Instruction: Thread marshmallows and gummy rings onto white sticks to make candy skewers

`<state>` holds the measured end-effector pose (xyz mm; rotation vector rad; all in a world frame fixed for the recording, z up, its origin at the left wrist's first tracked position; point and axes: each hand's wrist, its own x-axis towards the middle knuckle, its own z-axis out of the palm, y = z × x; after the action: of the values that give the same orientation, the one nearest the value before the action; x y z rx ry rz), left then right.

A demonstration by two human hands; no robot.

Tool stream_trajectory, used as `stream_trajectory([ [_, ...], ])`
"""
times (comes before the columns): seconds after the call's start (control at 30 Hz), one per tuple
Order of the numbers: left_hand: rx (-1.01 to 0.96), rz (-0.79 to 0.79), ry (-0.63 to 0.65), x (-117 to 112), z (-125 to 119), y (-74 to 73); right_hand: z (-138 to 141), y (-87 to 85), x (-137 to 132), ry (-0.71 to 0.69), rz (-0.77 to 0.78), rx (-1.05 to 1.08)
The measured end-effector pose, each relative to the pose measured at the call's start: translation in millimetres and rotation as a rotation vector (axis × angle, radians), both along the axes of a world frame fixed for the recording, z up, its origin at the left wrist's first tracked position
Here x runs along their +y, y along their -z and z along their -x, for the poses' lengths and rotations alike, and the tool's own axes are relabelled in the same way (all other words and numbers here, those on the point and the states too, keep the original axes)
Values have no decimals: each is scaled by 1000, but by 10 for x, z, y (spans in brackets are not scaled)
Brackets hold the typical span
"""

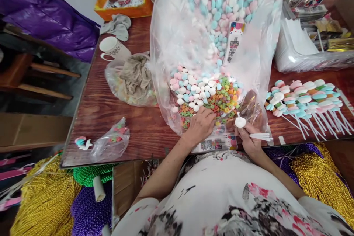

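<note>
Head view: wooden table, candy bag

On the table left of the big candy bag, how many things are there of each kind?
Mug: 1
Orange tray: 1
Loose grey cloth: 1
Clear bags: 2
Small figurine: 1
Total: 6

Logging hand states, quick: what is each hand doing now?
Left hand: fingers curled in the ring candies; a grip cannot be told.
Right hand: closed on white sticks, one bearing a white candy.
</note>
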<state>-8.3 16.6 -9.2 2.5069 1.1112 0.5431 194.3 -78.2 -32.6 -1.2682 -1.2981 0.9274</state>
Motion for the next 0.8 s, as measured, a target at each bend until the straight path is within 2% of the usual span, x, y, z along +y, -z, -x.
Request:
stream_trajectory([
  [0.07, -232, 75, -54, -37, 25, 16, 10, -16, 24, -14, -66, -58],
  [0.17, -622, 290, -268, -86, 69, -9, 30, 11, 46, -108, -127, -141],
  [0.27, -839, 440, -389, -118, 98, -87, 46, 31, 58, -193, -129, -214],
  [0.47, -1022, 528, -360, -125, 108, -176, 51, -81, 79, -255, -33, -328],
  [0.63, -1080, 660, -328, -106, 164, -123, 37, -138, 67, -288, -46, -352],
  [0.8, -1090, 639, -367, -119, 180, -70, 3, -76, 28, -258, -92, -385],
])
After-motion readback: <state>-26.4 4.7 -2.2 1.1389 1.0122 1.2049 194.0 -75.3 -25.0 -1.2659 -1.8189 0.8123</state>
